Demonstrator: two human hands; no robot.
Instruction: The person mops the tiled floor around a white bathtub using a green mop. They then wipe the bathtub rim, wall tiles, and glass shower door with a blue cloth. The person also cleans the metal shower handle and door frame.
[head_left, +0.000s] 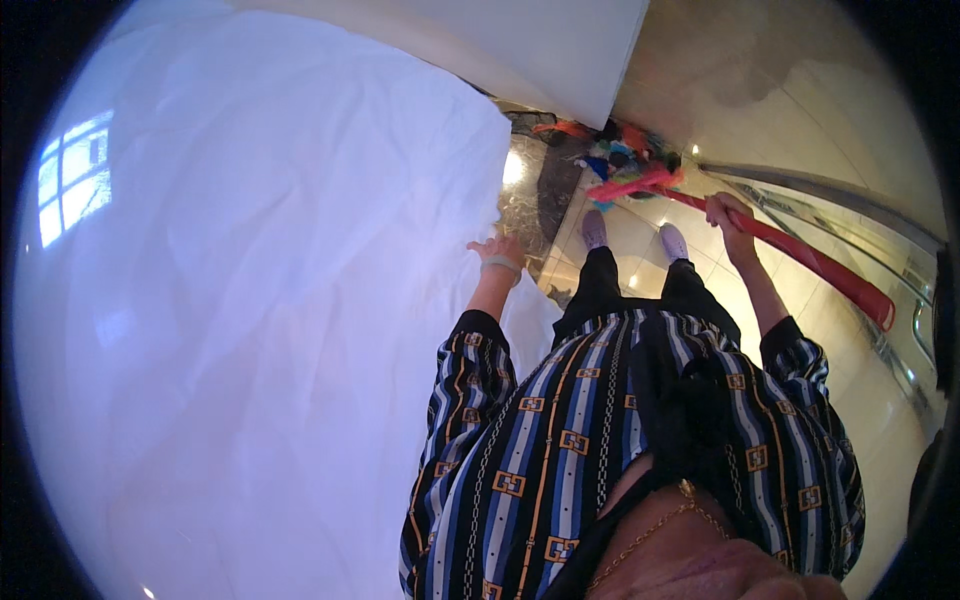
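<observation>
My right hand (pixel 733 222) is wrapped round the red handle of a mop (pixel 800 258). The handle slants from the far middle down to the right, ending in a wide red tip. Its shaggy multicoloured mop head (pixel 630 150) lies on the tiled floor beyond my feet, against the base of a white panel. My left hand (pixel 503 250) lies at the right edge of a broad, creased, glossy white sheet (pixel 300 270). Its fingers are spread, with nothing seen in them. Whatever the sheet covers is hidden.
A white upright panel (pixel 560 50) stands at the far middle. Along the right side run curved metal-and-glass bars (pixel 830 190). Dark marbled stone (pixel 530 200) shows between the sheet and the pale floor tiles (pixel 640 230). My feet stand close to the mop head.
</observation>
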